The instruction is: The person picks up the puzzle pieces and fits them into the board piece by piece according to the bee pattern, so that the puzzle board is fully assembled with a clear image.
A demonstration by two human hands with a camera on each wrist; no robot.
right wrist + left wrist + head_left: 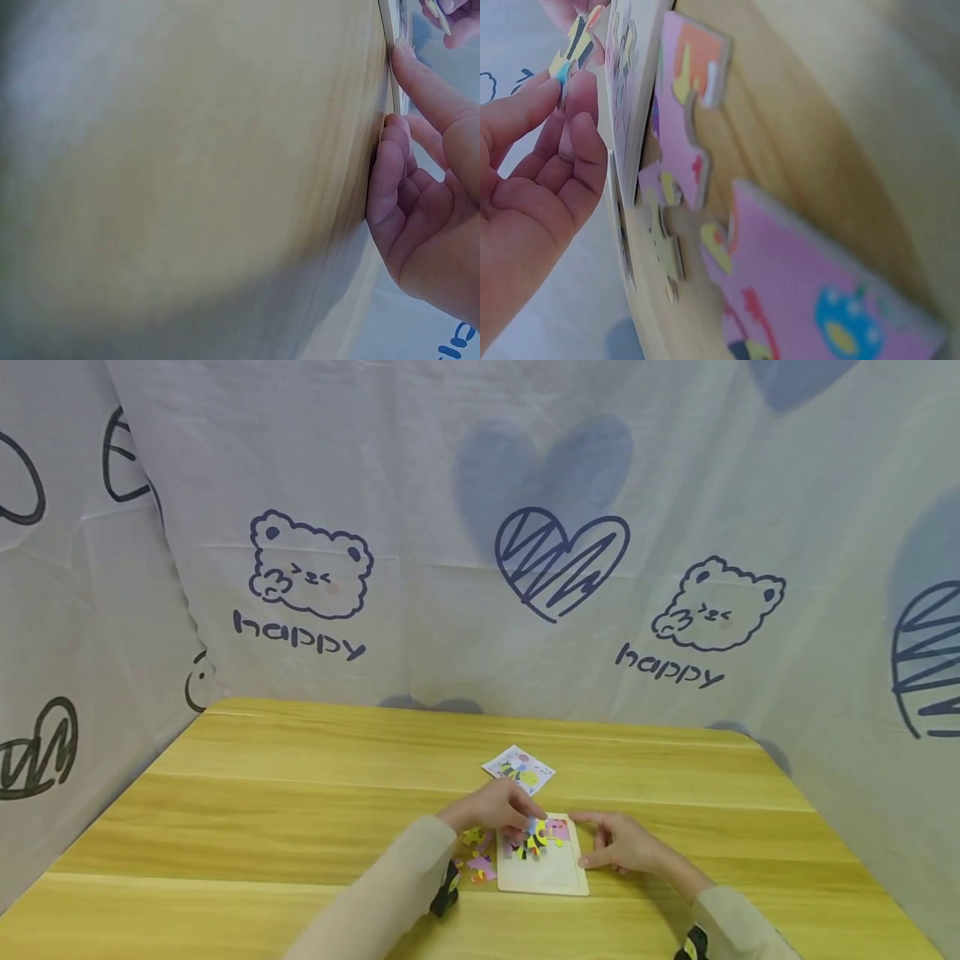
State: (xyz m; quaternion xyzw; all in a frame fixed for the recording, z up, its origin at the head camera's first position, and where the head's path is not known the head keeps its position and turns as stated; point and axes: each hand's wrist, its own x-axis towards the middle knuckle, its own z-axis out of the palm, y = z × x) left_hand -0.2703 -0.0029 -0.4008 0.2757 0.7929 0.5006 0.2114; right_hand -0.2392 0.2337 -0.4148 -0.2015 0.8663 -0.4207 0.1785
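My left hand [498, 806] pinches a yellow, black and blue jigsaw piece [576, 45] between thumb and fingertips. It holds the piece over the upper part of a pale wooden puzzle board [543, 878]. Pink and yellow pieces, including a pink one [558, 829] at the upper right, sit in the board's upper part; its lower part shows bare wood. At the board's right side, my right hand [626, 843] rests with the index finger reaching its top right corner and the thumb against its edge. The right wrist view shows the fingers [390, 169] low against the tabletop.
Several loose pink and yellow pieces [482, 867] lie on the wooden table [262, 827] left of the board, near my left wrist. Behind the board lies a small picture card [528, 774] with a bee. A printed white cloth [420, 610] hangs beyond the table's far edge.
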